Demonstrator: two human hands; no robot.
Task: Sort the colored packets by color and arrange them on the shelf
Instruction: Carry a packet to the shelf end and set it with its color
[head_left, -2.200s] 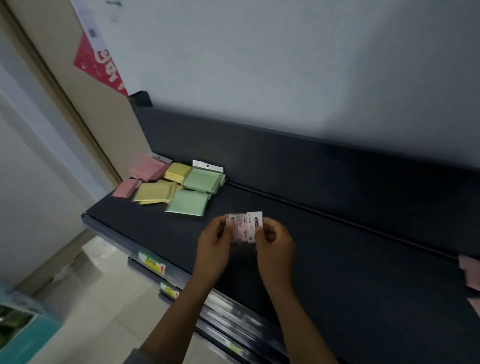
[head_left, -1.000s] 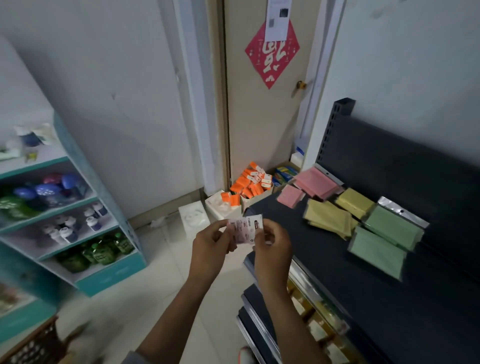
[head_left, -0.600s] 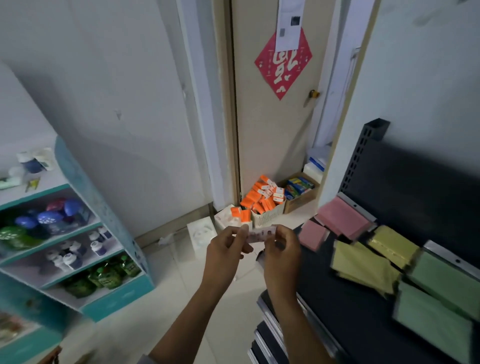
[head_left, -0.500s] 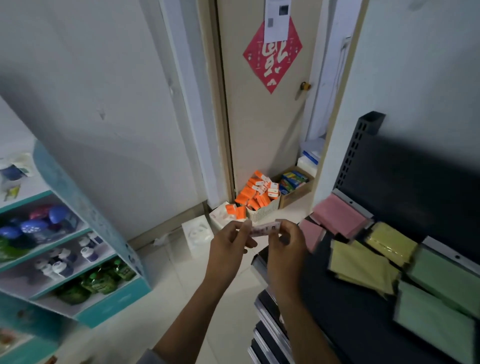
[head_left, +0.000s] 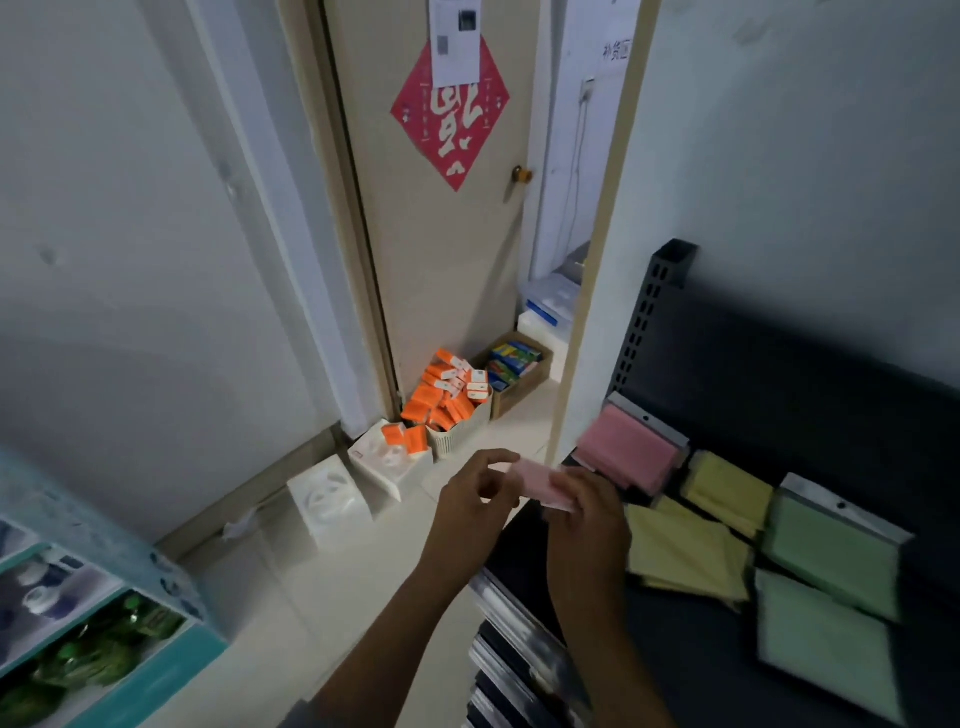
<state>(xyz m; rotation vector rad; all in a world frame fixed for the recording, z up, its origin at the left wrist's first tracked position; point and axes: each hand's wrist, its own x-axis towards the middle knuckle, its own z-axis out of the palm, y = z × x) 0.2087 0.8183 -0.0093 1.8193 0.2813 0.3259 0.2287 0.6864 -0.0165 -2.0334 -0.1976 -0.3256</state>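
A dark shelf (head_left: 831, 395) carries sorted pink, yellow and green piles. A thin pink packet (head_left: 540, 483), probably light and floppy, is pinched at both ends by the left hand (head_left: 475, 501) and right hand (head_left: 589, 512); edges are best held.

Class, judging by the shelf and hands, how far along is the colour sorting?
Done: pink packets, yellow packets and green packets lie grouped on the shelf. In hand: both the left hand and right hand hold a pink packet. Left: placing it with the pinks.
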